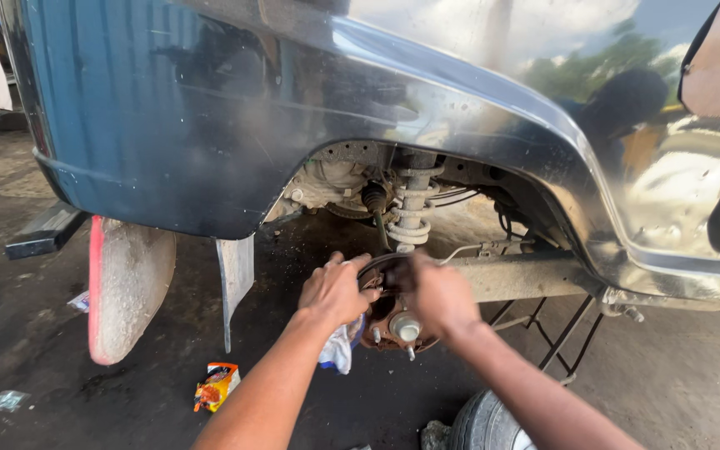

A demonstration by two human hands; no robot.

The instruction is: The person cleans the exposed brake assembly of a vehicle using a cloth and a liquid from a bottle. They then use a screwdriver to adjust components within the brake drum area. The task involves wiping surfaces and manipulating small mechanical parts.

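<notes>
Two bare hands meet at a rusty brake hub [393, 321] inside the open wheel arch of a dark blue vehicle [177, 108]. The wheel is off, so the hub sits exposed at the centre of the scene, low under the curved, shiny fender edge [543, 142] that sweeps above it from left to right.

The left hand [335, 292] presses against the left side of the hub, fingers curled over its upper rim, with a white and blue rag [339, 350] bunched beneath the palm; the hand appears closed on the rag. The right hand [439, 296] rests on the top right of the hub, fingers bent toward its face; whether it grips anything cannot be told.

The hub is round, reddish brown with rust, with wheel studs sticking out toward the viewer and a pale metal cap [406, 327] at its middle. Behind it, farther in, rise a coil spring and strut [412, 208].

Room is tight above and behind the hub, open toward the viewer. To the left hangs a dusty mudflap [127, 287] with a red edge, and a narrower grey flap [235, 279] just beside the left forearm. A metal stand [560, 333] props the frame at right. A tyre [485, 421] lies near, below the right forearm. An orange snack wrapper [217, 385] lies on the dark, oil-stained ground [60, 392].
</notes>
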